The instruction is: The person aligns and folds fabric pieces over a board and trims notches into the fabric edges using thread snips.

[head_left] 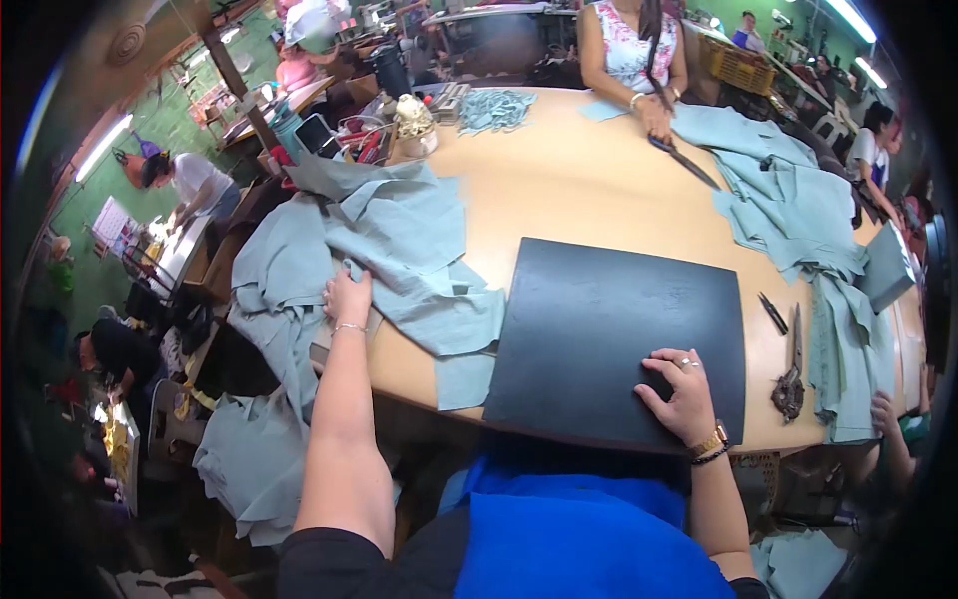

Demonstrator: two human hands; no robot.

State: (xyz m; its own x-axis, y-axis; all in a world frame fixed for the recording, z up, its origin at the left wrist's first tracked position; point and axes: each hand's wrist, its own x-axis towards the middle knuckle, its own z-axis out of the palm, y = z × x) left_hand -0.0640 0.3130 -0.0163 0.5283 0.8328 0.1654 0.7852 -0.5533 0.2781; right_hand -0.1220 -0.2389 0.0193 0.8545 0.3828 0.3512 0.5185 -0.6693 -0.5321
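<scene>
Step in hand looks like gathering cloth by the board; next move would call for a sure pinch and a free path across the surface (pixel 559 190). Left hand (pixel 347 298): grip closed, seemingly pinching a fold of the pale green cloth (pixel 399 225), which lies heaped at the surface's left side and hangs over the edge. Right hand (pixel 681 392): grip loose, thumb apart from curved fingers, nothing grasped, resting on the dark board (pixel 614 329) near its front right corner. Scissors (pixel 789 374) and black pen (pixel 772 313) lie right of the board, both untouched.
</scene>
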